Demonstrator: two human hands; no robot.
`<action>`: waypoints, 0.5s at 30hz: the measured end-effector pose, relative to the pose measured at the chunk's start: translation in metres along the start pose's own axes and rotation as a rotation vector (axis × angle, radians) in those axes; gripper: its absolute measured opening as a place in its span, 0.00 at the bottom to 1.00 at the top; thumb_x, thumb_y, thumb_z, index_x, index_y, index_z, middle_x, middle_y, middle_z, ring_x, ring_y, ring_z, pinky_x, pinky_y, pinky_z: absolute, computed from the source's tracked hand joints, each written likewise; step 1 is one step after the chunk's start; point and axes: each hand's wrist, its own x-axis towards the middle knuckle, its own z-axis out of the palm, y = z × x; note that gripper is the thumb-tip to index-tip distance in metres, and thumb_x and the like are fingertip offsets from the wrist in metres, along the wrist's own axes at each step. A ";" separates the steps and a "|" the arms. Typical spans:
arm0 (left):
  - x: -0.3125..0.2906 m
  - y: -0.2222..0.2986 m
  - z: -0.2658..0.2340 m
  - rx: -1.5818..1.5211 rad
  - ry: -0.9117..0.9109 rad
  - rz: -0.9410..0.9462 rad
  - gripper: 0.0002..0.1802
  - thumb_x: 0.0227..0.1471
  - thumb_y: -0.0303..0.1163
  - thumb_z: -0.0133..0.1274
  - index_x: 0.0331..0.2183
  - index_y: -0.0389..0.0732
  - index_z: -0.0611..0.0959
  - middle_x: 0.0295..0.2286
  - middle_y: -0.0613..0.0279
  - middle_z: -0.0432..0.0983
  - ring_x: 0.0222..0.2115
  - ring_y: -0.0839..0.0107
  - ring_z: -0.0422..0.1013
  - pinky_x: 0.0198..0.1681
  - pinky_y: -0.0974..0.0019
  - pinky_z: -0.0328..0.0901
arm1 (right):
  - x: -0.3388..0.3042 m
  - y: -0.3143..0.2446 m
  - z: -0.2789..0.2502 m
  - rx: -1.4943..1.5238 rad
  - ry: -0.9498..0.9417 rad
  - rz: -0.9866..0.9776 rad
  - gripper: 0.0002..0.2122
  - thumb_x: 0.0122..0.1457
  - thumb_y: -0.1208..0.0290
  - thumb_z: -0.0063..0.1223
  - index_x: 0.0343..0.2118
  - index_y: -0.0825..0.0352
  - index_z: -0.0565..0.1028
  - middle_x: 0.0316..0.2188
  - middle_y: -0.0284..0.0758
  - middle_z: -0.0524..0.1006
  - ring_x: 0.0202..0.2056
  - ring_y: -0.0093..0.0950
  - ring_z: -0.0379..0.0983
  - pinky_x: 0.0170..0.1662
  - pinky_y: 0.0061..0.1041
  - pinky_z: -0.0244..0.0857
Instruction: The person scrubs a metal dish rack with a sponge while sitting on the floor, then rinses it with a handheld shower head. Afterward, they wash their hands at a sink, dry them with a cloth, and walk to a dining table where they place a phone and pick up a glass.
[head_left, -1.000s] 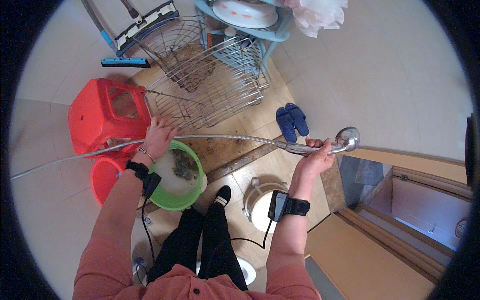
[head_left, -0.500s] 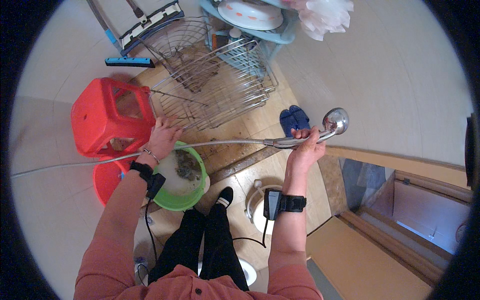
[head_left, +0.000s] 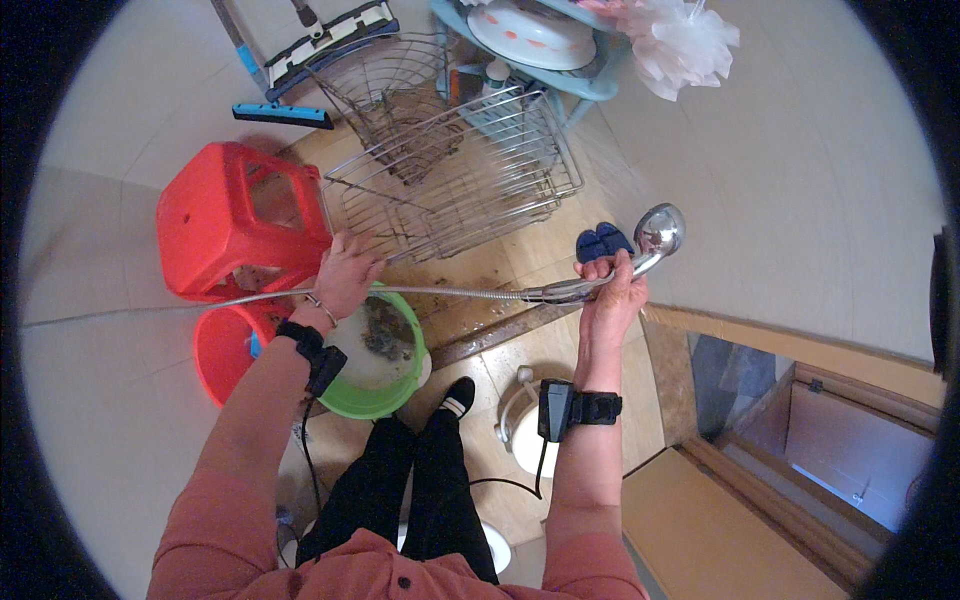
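Observation:
My right hand (head_left: 612,298) is wrapped round the handle of a chrome shower head (head_left: 660,232). Its metal hose (head_left: 450,291) runs left across the scene, passing over my left wrist. Faint water streaks show between the shower head and the rack. A tilted metal wire rack (head_left: 455,185) stands on the tiled floor, and my left hand (head_left: 347,275) is closed at its near left corner; the fingertips are partly hidden. Just below that hand sits a green basin (head_left: 418,345) of cloudy water with a dark clump in it.
A red plastic stool (head_left: 205,220) lies at the left above a red bucket (head_left: 215,350). Behind the rack are a round wire basket (head_left: 385,85), squeegees (head_left: 283,115) and a light-blue shelf (head_left: 598,85). Blue slippers (head_left: 603,242) lie near the right wall; a raised sill (head_left: 500,330) crosses the floor.
The shower head has shifted left and slightly farther away relative to the slippers, and its head has turned. My left hand stays at the rack's corner. The whole view has shifted a little.

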 end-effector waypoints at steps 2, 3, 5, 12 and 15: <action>0.001 0.000 0.000 0.003 -0.043 -0.015 0.15 0.53 0.39 0.44 0.37 0.40 0.78 0.45 0.53 0.66 0.48 0.49 0.55 0.53 0.53 0.53 | 0.000 0.003 0.000 -0.025 0.045 0.005 0.08 0.58 0.70 0.45 0.25 0.64 0.61 0.16 0.30 0.61 0.18 0.23 0.61 0.28 0.31 0.68; 0.002 -0.001 -0.001 0.009 -0.058 -0.020 0.15 0.53 0.39 0.44 0.37 0.40 0.78 0.45 0.53 0.66 0.48 0.49 0.55 0.54 0.54 0.53 | 0.000 0.004 0.000 -0.031 0.069 -0.016 0.08 0.58 0.70 0.45 0.25 0.64 0.61 0.16 0.30 0.61 0.18 0.23 0.61 0.28 0.31 0.68; 0.003 -0.002 -0.001 -0.023 -0.040 -0.016 0.15 0.53 0.38 0.44 0.38 0.41 0.78 0.46 0.54 0.66 0.48 0.50 0.55 0.54 0.54 0.52 | 0.000 0.002 -0.002 -0.033 0.151 -0.027 0.08 0.58 0.70 0.45 0.25 0.64 0.61 0.16 0.30 0.61 0.18 0.23 0.61 0.27 0.32 0.68; 0.000 -0.008 0.005 0.048 -0.002 -0.023 0.13 0.51 0.39 0.47 0.37 0.47 0.80 0.49 0.62 0.64 0.51 0.54 0.54 0.48 0.51 0.59 | -0.002 -0.024 -0.005 0.039 0.162 -0.245 0.10 0.57 0.72 0.44 0.21 0.64 0.59 0.15 0.30 0.60 0.17 0.22 0.58 0.29 0.32 0.67; 0.000 -0.010 0.007 0.023 0.006 -0.019 0.13 0.51 0.39 0.47 0.37 0.47 0.80 0.49 0.62 0.64 0.51 0.54 0.54 0.48 0.51 0.59 | -0.003 -0.031 0.000 0.024 0.166 -0.259 0.10 0.58 0.71 0.43 0.22 0.64 0.59 0.15 0.30 0.60 0.18 0.22 0.58 0.29 0.32 0.67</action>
